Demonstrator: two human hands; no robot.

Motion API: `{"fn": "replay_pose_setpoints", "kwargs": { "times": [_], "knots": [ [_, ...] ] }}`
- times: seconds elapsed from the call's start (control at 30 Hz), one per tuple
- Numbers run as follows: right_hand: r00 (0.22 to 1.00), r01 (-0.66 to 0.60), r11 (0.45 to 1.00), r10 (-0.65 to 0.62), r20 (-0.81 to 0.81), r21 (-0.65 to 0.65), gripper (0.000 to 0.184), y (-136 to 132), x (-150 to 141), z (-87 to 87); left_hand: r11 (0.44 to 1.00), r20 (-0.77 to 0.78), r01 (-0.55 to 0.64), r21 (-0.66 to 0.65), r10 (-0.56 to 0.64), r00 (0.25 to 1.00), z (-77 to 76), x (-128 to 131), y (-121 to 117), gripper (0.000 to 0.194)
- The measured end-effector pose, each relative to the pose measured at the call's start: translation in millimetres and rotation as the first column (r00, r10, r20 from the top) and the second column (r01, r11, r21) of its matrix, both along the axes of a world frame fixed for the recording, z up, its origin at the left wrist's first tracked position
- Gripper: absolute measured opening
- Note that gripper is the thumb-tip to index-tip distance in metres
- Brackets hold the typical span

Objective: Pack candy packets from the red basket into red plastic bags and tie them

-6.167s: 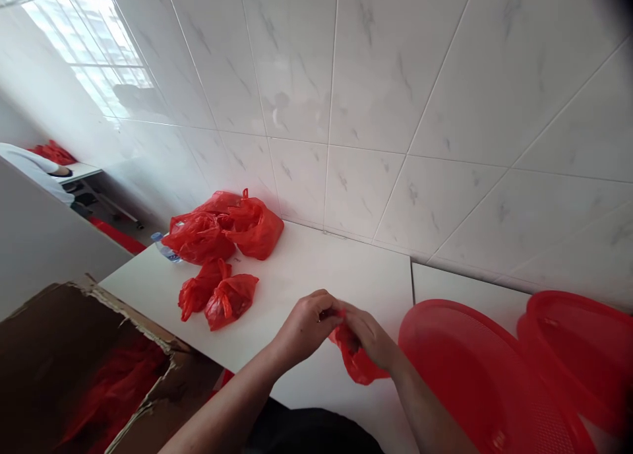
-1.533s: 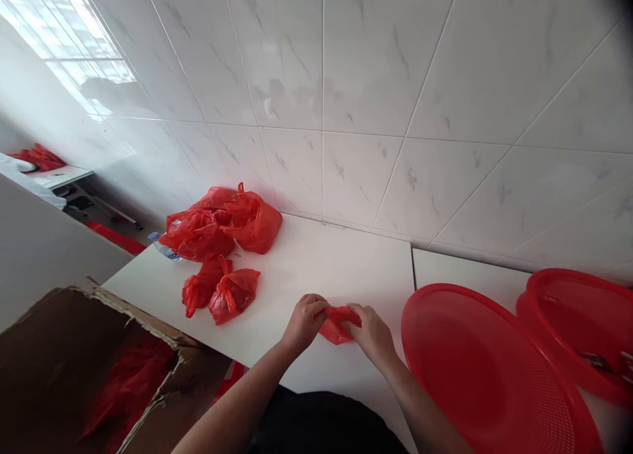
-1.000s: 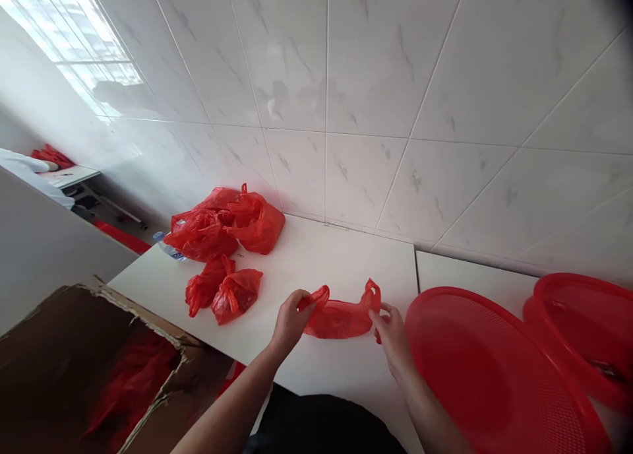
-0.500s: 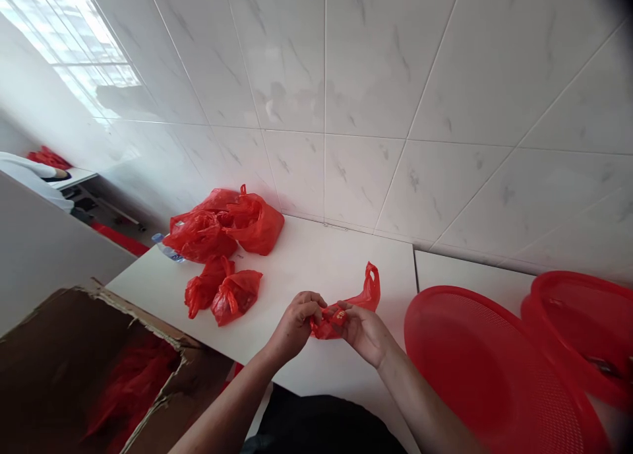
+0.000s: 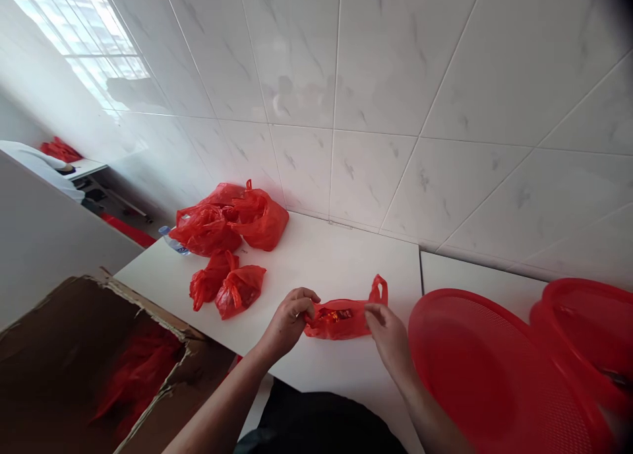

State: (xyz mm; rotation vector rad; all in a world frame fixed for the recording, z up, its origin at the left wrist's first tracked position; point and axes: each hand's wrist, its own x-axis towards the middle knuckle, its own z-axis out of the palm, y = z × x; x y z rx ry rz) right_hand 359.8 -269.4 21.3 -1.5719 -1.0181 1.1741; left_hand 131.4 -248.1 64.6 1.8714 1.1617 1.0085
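Note:
A thin red plastic bag (image 5: 324, 330) lies on the white table (image 5: 316, 256) in front of me, its mouth spread between my hands. Dark red packets with gold print (image 5: 341, 315) show in the opening. My left hand (image 5: 291, 315) is closed, pinching the bag's left end between thumb and fingers. At the right end, the fingers of my right hand (image 5: 388, 332) are bent together on the bag's edge, just below an upright loop handle (image 5: 379, 289).
Several filled red bags (image 5: 240, 289) stand at the table's left, near a clear plastic bottle (image 5: 173, 241). A cardboard box (image 5: 44, 322) with red plastic inside is at lower left. Large red baskets (image 5: 469, 361) occupy the right. A person's sleeve (image 5: 37, 163) shows far left.
My right hand has moved right, away from my left hand. The small red packet it held is no longer in its fingers, and the bag's mouth is stretched wider.

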Motion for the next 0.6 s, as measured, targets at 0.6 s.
{"fn": "replay_pose_setpoints", "kwargs": {
  "times": [0.6],
  "knots": [
    [0.830, -0.280, 0.949, 0.314, -0.461, 0.144, 0.059, 30.9, 8.5, 28.1, 0.922, 0.024, -0.332, -0.198, 0.343, 0.939, 39.2, 11.8, 4.5, 0.006]
  ]
}}
